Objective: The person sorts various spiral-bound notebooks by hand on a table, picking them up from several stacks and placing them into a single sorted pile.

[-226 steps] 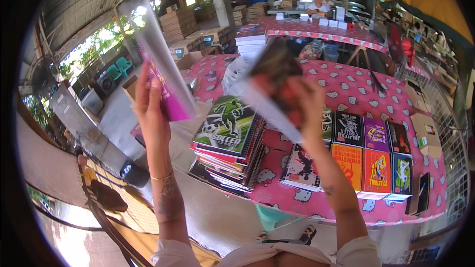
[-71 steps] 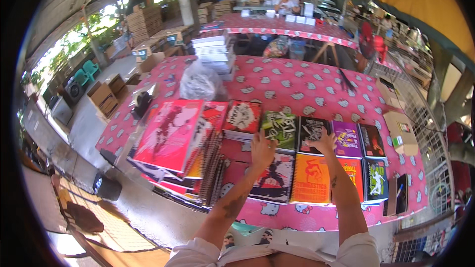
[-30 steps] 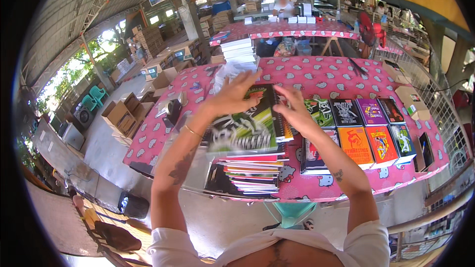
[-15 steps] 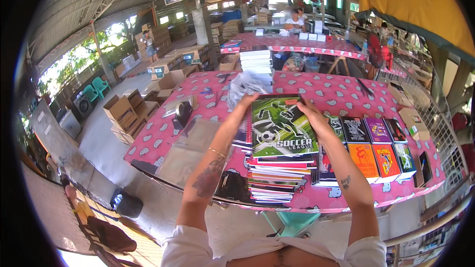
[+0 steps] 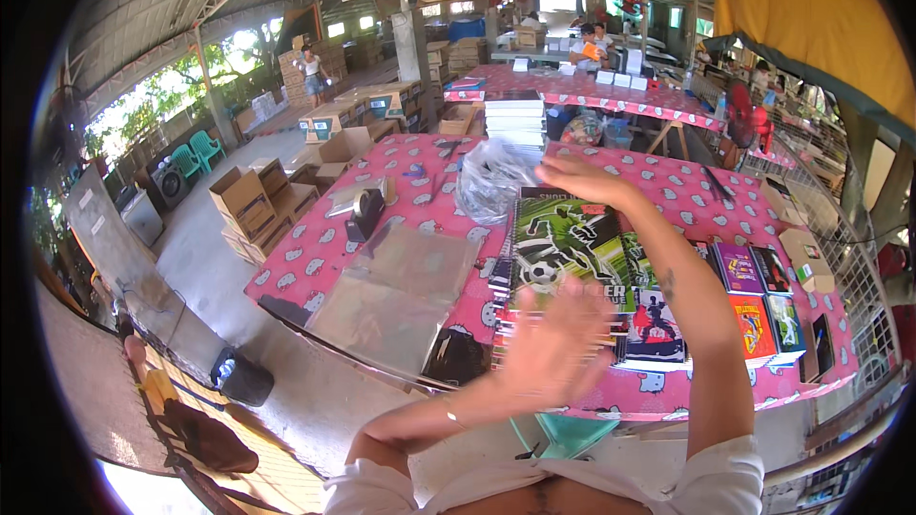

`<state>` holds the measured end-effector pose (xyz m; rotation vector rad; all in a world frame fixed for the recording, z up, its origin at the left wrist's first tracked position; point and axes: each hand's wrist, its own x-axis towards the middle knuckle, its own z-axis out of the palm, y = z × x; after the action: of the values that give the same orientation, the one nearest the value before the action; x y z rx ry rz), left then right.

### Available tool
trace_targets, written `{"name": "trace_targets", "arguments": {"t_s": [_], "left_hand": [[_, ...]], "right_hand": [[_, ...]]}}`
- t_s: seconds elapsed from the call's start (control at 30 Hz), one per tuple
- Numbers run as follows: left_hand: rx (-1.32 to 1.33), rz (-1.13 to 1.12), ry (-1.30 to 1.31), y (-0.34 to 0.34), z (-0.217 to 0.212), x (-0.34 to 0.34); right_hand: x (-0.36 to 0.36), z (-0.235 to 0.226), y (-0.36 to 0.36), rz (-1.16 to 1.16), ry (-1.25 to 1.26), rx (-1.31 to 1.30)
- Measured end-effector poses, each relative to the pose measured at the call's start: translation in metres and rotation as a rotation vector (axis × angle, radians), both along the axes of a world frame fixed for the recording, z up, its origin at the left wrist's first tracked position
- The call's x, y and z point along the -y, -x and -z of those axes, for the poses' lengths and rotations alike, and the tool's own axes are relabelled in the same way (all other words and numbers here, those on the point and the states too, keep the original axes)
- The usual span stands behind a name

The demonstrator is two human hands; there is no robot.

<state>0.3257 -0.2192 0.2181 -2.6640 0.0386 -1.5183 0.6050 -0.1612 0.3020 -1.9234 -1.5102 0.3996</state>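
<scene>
Across the pink-covered table [image 5: 687, 212], a soccer spiral notebook [image 5: 572, 238] tops the stack [image 5: 499, 319] by the near edge; blurred left hand [image 5: 558, 341], right hand [image 5: 577, 177] beyond, fingers extended, clasping nothing; even palm pressure should keep edges flush.

A green notebook [image 5: 570, 243] tops a stack [image 5: 500, 278] — left hand [image 5: 555, 345] blurred at its near side, right hand [image 5: 580, 179] at the far.

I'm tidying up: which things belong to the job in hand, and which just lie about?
Likely the job:
green soccer-cover spiral notebook, near left hand and right hand
orange sports notebook

Probably lying about:
black tape dispenser
cardboard boxes
green chairs
</scene>
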Motion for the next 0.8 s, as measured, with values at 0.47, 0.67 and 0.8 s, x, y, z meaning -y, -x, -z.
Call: {"name": "trace_targets", "arguments": {"t_s": [0.47,0.67,0.8], "left_hand": [[0.014,0.043,0.142,-0.021,0.063,-0.002],[0.068,0.306,0.728,-0.016,-0.008,-0.099],[-0.087,0.839,1.51,-0.068,0.024,-0.149]], "right_hand": [[0.028,0.019,-0.003,0.065,-0.341,-0.044],[0.131,0.105,0.031,-0.012,-0.812,-0.385],[0.115,0.109,0.079,-0.003,-0.713,-0.279]]}}
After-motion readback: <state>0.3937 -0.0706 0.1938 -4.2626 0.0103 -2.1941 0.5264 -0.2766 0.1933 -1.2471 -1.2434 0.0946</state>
